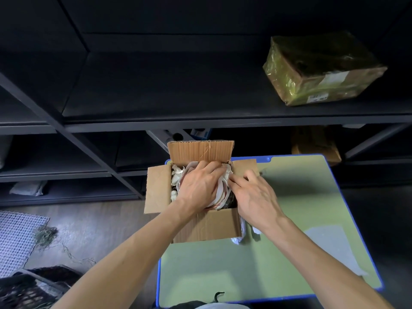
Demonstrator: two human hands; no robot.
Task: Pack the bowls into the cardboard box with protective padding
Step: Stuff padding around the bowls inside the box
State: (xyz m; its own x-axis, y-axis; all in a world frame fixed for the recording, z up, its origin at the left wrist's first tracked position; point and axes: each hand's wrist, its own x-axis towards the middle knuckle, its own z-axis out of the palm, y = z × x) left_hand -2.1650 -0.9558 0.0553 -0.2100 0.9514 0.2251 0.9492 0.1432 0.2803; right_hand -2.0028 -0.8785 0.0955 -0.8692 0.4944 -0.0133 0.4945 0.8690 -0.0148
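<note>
The open cardboard box [207,226] stands on the green worktop [223,270]. Inside it, the bowls [219,195] lie among white paper padding [176,172]. The left hand [200,184] presses flat on them, fingers spread. The right hand [254,197] touches the padding at the right wall; I cannot tell if it pinches.

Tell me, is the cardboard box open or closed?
Open. The cardboard box has its back flap standing up, its left flap spread outward; the left hand and right hand touch the padding inside.

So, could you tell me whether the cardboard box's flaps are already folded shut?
No, the flaps of the cardboard box stand open, and the left hand and right hand are on the paper padding inside it.
</note>
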